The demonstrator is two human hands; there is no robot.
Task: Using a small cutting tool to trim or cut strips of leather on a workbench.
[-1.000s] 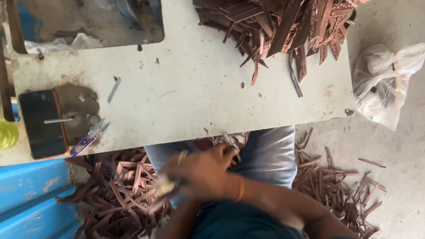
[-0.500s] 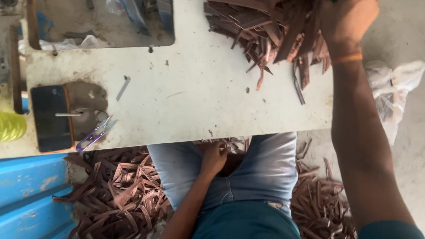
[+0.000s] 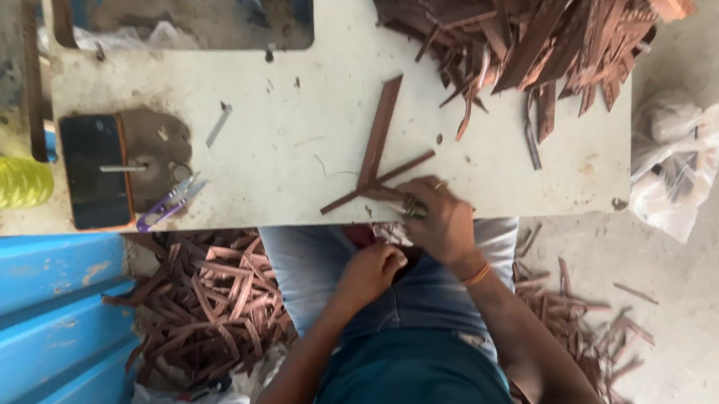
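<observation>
My right hand (image 3: 438, 221) rests at the table's near edge, gripping the ends of a few long brown strips (image 3: 377, 148) that fan out across the white tabletop (image 3: 291, 140). My left hand (image 3: 373, 271) sits in my lap below the table edge, fingers curled closed; I cannot make out anything in it. A large heap of similar brown strips (image 3: 547, 28) covers the far right of the table.
A black pad (image 3: 94, 171) and small purple snips (image 3: 173, 203) lie at the table's left. A yellow thread cone (image 3: 6, 181) and a blue panel (image 3: 46, 317) are further left. More strips (image 3: 209, 304) litter the floor. A white plastic bag (image 3: 685, 160) sits at right.
My right hand came back from the heap at far right to the near table edge, bringing a few strips with it. My left hand stayed in my lap.
</observation>
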